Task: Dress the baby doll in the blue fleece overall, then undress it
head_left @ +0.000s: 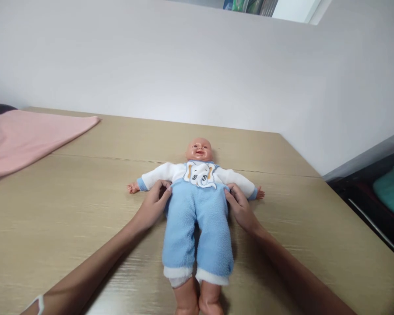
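A baby doll (197, 205) lies on its back on the wooden table (68, 205), head away from me. It wears a white top with an elephant picture and light blue fleece trousers. My left hand (154, 204) presses against the doll's side at the waist, fingers curled round the trousers' edge. My right hand (239, 208) does the same on the other side. Both hands hold the doll's body between them. The doll's arms are spread out and its bare feet point toward me.
A pink cloth (22, 138) lies on the table's far left corner. A white wall stands behind the table. To the right, past the table's edge, is a dark shelf with a teal cloth (392, 190).
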Motion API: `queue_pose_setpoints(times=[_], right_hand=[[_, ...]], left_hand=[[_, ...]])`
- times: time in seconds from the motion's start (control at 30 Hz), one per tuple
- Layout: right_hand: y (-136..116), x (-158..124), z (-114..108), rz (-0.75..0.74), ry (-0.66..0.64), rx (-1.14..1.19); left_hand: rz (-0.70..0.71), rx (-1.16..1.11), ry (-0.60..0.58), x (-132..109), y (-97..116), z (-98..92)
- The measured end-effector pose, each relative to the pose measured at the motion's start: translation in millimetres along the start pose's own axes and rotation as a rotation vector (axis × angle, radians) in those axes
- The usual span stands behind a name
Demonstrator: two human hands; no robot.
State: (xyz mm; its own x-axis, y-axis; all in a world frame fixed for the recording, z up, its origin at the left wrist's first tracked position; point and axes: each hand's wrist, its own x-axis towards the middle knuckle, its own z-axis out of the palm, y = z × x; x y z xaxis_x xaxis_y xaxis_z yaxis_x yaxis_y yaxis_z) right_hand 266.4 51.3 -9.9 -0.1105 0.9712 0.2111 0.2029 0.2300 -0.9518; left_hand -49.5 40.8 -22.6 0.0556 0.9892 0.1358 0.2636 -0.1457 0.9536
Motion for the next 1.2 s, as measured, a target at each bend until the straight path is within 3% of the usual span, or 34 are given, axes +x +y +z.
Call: queue_pose_setpoints(times=[0.2, 0.4, 0.6, 0.8, 0.93, 1.03, 1.2], right_hand=[[13, 0, 10, 0.044, 0.110, 0.111], [13, 0, 11, 0.035, 0.229, 0.095], [16, 19, 6, 0.059, 0.161, 0.112], [15, 23, 3, 0.048, 0.085, 0.081], [14, 15, 2, 0.015, 0.136, 0.004], [9, 11, -4, -0.027, 0.208, -0.148], [-3, 13, -32, -0.151, 0.340, -0.590]], left_hand=[[0.007, -0.045, 0.114, 3, 0, 5.8], [-0.002, -0.045, 0.088, 9, 0, 6.3], [-0.054, -0.198, 0.116, 24, 3, 7.7], [0.017, -0.240, 0.210, 32, -4, 12.1], [0.087, -0.141, 0.209, 27, -12, 13.6], [0.129, 0.013, 0.271, 24, -12, 12.5], [0.285, 0.299, 0.418, 28, 18, 12.4]])
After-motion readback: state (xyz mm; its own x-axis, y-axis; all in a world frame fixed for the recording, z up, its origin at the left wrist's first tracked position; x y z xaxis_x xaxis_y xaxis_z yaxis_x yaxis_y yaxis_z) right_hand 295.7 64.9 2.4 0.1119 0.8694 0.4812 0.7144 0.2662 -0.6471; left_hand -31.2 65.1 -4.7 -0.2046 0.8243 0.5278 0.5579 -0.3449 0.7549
